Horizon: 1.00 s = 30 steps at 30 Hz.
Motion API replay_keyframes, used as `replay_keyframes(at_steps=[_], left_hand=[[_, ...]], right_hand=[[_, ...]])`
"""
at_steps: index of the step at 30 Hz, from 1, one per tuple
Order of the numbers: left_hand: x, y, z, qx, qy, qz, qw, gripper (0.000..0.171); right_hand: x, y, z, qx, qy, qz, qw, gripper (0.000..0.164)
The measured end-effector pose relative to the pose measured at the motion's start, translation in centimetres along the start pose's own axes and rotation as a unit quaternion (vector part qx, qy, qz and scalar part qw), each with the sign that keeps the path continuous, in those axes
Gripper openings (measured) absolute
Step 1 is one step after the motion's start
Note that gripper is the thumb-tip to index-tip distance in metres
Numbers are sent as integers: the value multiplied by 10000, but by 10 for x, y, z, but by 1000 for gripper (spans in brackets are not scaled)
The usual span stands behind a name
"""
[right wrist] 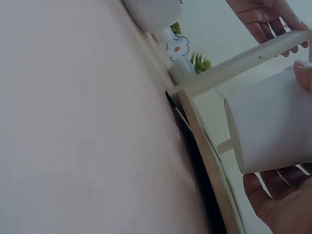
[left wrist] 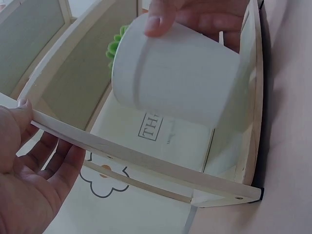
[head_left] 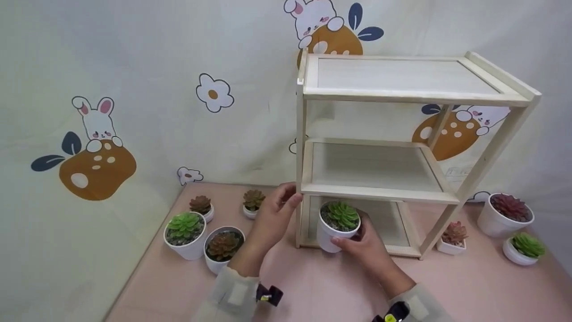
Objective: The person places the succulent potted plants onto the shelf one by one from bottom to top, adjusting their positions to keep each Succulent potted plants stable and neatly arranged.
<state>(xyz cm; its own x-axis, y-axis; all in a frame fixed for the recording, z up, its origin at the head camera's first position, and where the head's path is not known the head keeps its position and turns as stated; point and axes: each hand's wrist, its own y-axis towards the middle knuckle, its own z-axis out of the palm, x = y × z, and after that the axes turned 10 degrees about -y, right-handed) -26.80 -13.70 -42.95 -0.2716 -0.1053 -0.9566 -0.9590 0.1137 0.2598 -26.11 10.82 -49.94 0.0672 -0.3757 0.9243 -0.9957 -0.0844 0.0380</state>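
My right hand (head_left: pixel 367 247) grips a white pot (head_left: pixel 330 237) with a green succulent (head_left: pixel 342 214), thumb on the near side and fingers behind. The pot is held upright at the front of the lowest level of a three-level wooden shelf (head_left: pixel 380 192), and the left wrist view shows it above the bottom board (left wrist: pixel 231 146). With thumb on one side and fingers on the other, my left hand (head_left: pixel 273 219) holds the front left post (left wrist: pixel 146 155) at about the middle board's height. In the right wrist view, fingers (right wrist: pixel 273 187) lie under the pot's side.
Left of the shelf stand a green succulent (head_left: pixel 184 226), a brown one (head_left: pixel 224 246) and two small potted plants at the back. To the right are a dark red succulent (head_left: pixel 509 210), a pinkish one (head_left: pixel 453 237) and a small green one (head_left: pixel 525 248). A patterned cloth hangs behind.
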Motion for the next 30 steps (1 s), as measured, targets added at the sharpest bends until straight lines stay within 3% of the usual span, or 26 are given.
replay_keyframes(at_steps=[10,22,30], left_hand=[[2,1,1,108,-292,5,9995,47],[2,1,-1,116,-327,-3,9994,47],[2,1,-3,114,-337,34,9994,45]], right_hand=[[-5,-1,19,-138,-47,25,9999,95],[-4,-2,28,-255,-149,-78,9995,101],[-1,-7,32,-360,-231,66,9991,100]])
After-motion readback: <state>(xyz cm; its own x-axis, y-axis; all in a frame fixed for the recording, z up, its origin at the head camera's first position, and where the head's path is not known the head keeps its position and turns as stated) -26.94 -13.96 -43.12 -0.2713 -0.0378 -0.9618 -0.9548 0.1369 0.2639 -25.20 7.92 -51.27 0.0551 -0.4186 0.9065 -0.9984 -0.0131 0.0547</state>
